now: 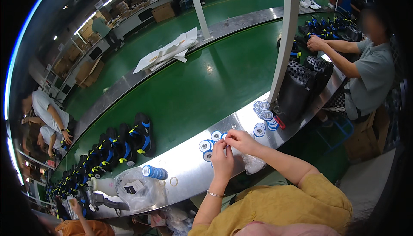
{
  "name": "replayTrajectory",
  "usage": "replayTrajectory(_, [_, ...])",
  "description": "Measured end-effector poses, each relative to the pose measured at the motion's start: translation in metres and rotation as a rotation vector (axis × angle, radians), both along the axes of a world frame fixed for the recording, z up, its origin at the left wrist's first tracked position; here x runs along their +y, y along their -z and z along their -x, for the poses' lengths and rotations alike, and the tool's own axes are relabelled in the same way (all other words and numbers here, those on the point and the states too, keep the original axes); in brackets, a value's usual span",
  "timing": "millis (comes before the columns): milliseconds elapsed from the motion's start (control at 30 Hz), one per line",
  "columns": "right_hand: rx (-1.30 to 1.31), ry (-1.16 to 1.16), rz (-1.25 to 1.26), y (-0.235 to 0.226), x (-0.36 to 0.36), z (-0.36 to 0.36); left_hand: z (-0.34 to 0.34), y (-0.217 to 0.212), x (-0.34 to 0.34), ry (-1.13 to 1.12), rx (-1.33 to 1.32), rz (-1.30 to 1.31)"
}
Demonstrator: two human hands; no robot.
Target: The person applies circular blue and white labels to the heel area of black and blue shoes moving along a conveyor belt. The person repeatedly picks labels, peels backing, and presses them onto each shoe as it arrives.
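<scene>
Both grips pinch at 3 tape rolls beside them.

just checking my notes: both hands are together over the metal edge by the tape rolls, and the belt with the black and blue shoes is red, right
Not quite: the belt is green, not red, as the head view shows. The rest holds: the left hand and right hand meet over the metal edge by the tape rolls, and the black and blue shoes sit on that belt.
</scene>
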State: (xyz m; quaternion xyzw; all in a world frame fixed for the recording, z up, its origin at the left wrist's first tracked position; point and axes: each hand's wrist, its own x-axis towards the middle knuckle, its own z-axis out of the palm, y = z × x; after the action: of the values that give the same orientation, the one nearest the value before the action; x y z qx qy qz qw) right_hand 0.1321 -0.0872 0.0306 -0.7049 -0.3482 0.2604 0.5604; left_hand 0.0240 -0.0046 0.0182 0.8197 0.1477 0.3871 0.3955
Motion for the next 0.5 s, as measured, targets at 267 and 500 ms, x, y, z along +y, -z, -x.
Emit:
replayTrajectory(267, [-0.195, 0.159, -0.116, -0.019, -0.018, -0.018, -0.007, 0.001, -0.009, 0.047, -0.01, -0.079])
replayTrajectory(500, [0.154, 0.234, -0.218, -0.086, -0.055, -0.051, -0.02, 0.01, -0.04, 0.248, 0.059, 0.318])
